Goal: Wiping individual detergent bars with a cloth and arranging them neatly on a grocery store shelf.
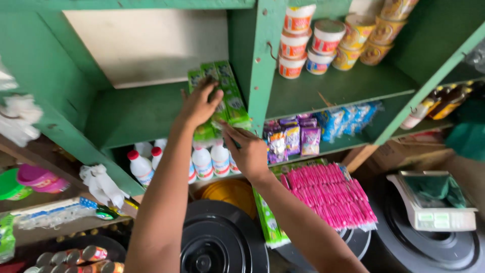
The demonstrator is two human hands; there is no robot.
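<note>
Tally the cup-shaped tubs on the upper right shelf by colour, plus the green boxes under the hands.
Red-and-white tubs: 5
Yellow tubs: 5
Green boxes, left hand and right hand on them: 3
Total: 13

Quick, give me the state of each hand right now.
Left hand: fingers spread flat on the long green cardboard boxes on the green wooden shelf.
Right hand: pinching the lower end of those boxes.

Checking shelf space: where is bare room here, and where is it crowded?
Bare: the green shelf left of the green packs both hands touch, and shelf board below the stacked cups. Crowded: white bottles and sachets underneath.
</note>
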